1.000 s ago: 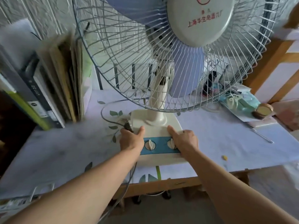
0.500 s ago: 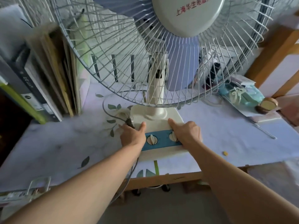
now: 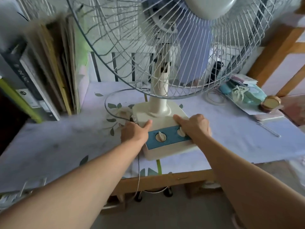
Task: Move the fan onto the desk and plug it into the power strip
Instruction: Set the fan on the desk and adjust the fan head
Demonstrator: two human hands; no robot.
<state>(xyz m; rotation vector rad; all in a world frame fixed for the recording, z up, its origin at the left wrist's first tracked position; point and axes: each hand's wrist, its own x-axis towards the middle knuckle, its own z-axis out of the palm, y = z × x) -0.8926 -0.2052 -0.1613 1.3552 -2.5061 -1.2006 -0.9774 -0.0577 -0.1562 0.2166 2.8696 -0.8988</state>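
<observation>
Surface: wooden-edged desk covered with a pale lilac leaf-print cloth.
Fan: cream table fan with a wire cage and blue control panel stands on the desk near its front edge.
Left hand: grips the base's left side, thumb on top.
Right hand: grips the base's right side, partly covering one knob.
Cord: grey fan cord loops behind the left hand.
Left edge: upright books and folders.

Only lettering I can spot is on the dark binder spine at left, too blurry to read.
</observation>
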